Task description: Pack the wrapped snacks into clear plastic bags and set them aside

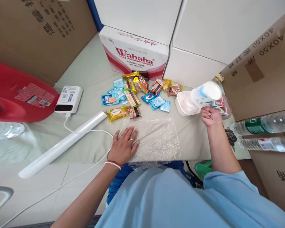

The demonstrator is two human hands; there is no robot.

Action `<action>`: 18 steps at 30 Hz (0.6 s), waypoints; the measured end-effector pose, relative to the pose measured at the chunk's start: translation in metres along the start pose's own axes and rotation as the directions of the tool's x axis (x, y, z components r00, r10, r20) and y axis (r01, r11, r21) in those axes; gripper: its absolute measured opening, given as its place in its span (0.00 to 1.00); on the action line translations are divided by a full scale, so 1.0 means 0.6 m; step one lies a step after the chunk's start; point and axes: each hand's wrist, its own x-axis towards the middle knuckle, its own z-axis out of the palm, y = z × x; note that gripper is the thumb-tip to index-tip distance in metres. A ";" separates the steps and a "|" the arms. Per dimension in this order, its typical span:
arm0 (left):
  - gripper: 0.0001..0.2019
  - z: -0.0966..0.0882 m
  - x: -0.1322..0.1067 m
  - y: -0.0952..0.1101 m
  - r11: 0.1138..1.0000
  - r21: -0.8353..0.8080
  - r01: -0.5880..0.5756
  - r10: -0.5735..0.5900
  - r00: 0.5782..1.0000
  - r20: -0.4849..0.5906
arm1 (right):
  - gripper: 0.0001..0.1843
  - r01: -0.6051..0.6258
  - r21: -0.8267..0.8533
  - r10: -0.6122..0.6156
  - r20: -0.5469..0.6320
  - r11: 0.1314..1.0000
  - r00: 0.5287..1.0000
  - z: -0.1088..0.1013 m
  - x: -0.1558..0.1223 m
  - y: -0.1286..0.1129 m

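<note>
My left hand (123, 144) lies flat with its fingers spread, on the left edge of a clear plastic bag (158, 139) that hangs slightly over the table's front edge. Curled into a fist, my right hand (210, 116) is beside a white cup with blue markings (205, 93); what its fingers hold, if anything, is hidden. The cup leans over the right side of a small white tub (183, 104). Past the fist is a round pinkish lid or dish (228, 107) with a red-and-white packet (220, 105) by it.
Several wrapped snacks (132, 98) and blue sachets (157, 102) lie before a Wahaha carton (135, 53). Leftward are a white roll (63, 144), a power bank (68, 98) with a cable and a red jug (21, 91). Bottles (263, 125) and keys (230, 136) lie at right.
</note>
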 end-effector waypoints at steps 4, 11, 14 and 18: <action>0.26 -0.001 0.001 0.001 1.000 0.011 0.007 -0.007 1.000 -0.003 | 0.19 0.021 0.015 -0.021 -0.001 1.000 1.000 0.002 -0.007 -0.010; 0.26 0.000 0.001 -0.001 1.000 0.001 0.007 -0.007 1.000 0.000 | 0.18 0.094 -0.013 -0.093 0.052 0.996 0.994 0.009 -0.023 -0.029; 0.27 0.000 0.001 -0.001 1.000 0.008 0.001 -0.001 1.000 0.003 | 0.17 0.129 -0.014 -0.126 0.108 0.992 0.986 0.015 -0.026 -0.034; 0.27 0.000 -0.001 -0.001 1.000 0.010 0.009 -0.009 1.000 -0.008 | 0.17 0.149 -0.053 -0.145 0.074 0.988 0.987 0.022 -0.053 -0.038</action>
